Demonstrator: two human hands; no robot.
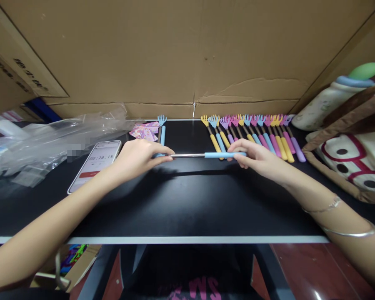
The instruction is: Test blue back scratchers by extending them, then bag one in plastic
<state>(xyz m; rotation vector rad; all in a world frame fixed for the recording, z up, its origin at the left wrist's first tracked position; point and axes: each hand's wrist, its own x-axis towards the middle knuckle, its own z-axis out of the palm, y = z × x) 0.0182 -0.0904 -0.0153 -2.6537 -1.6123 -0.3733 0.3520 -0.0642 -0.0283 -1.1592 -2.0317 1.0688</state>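
Head cam, looking down on black desk (187, 196).

Back scratcher (206, 155), telescopic, held just clear of desk at mid-frame btwn both hands, shadow on desk below. Long axis horizontal, L–R across view, approx. parallel to desk's front edge. Bare metal rod (187, 155) extended in the middle. Blue grip (220, 155) at R end. Head end pointing L, mostly hidden in L hand, only a sliver of blue showing by the fingertips.

L hand (140, 156): fingers curled shut round head end, thumb on near side.
R hand (258, 157): fingers closed in a pinch on blue grip, index laid along top, butt of grip lost under palm. Thin bracelet (328, 206) and bangle (350, 234) on R wrist.

Behind R hand: row of collapsed scratchers (253, 133) side by side, yellow/blue/pink/purple grips, claws toward cardboard wall (187, 54), handles toward camera.
Lone blue scratcher (161, 130) apart from row, just behind L hand, same orientation, beside pink printed cards (145, 132).
Phone (95, 166) face up, just L of L hand, timer at 00:26:15.
Crumpled clear plastic bags (50, 137) far L.
Fabric bag w/ brown straps (350, 154) at R edge of desk, bottle w/ green cap (334, 98) behind it.
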